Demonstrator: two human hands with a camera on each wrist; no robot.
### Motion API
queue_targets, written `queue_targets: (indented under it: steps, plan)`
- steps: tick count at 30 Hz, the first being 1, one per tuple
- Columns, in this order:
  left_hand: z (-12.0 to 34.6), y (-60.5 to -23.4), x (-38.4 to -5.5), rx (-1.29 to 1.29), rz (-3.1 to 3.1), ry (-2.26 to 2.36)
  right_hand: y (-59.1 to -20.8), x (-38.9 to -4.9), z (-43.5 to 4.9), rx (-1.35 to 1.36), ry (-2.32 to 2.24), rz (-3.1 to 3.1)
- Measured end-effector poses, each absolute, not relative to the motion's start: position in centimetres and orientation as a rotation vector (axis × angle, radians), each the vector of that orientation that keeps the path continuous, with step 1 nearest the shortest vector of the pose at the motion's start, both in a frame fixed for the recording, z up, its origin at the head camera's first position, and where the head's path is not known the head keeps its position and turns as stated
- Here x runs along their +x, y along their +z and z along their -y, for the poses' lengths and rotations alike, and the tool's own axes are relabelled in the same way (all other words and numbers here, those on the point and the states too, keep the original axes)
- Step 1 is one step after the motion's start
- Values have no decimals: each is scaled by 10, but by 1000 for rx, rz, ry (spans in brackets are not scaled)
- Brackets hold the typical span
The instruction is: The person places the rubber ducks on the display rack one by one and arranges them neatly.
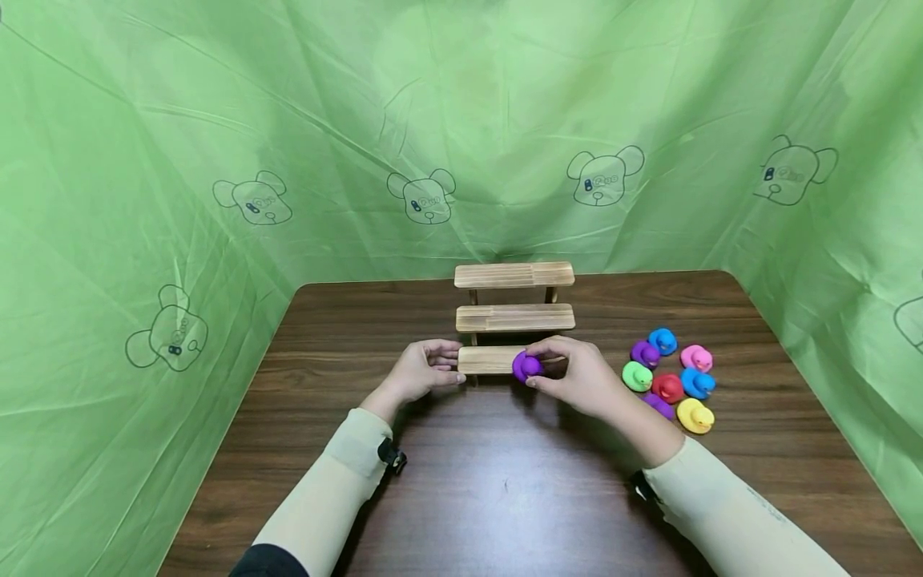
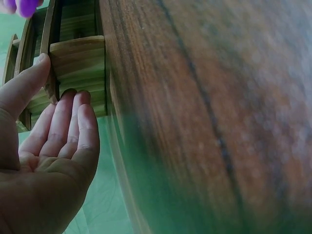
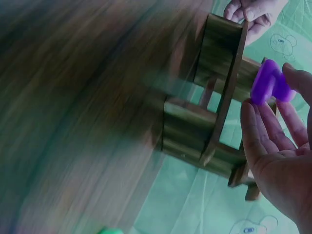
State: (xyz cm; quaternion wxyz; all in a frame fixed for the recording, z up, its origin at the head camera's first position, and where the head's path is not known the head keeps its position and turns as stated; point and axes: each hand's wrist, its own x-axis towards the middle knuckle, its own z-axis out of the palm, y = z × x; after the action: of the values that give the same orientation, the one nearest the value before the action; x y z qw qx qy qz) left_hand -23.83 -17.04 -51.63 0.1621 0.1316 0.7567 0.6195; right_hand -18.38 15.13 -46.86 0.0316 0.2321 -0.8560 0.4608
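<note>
A three-tier wooden stepped stand [image 1: 490, 361] stands on the table. At the left end of its lowest board, my left hand [image 1: 421, 372] holds the board's end between thumb and fingers, as the left wrist view [image 2: 53, 156] also shows. My right hand [image 1: 586, 377] pinches a purple rubber duck [image 1: 527, 366] at the right part of that same lowest board. In the right wrist view the duck [image 3: 269, 83] sits between thumb and fingertips, by the board's edge. Whether its base touches the board I cannot tell.
To the right, several rubber ducks lie in a cluster, among them a red duck [image 1: 667, 388], a yellow duck [image 1: 695, 417] and a green duck [image 1: 637, 376]. Behind the dark wooden table [image 1: 346, 336] hangs a green cloth [image 1: 505, 96] that also covers both sides.
</note>
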Motion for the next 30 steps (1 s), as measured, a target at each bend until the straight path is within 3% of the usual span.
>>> queue_targets:
  steps: [30]
  plan:
    - [170, -514, -236, 371, -2152, 1767, -479, -209, -75, 667, 1224, 2701]
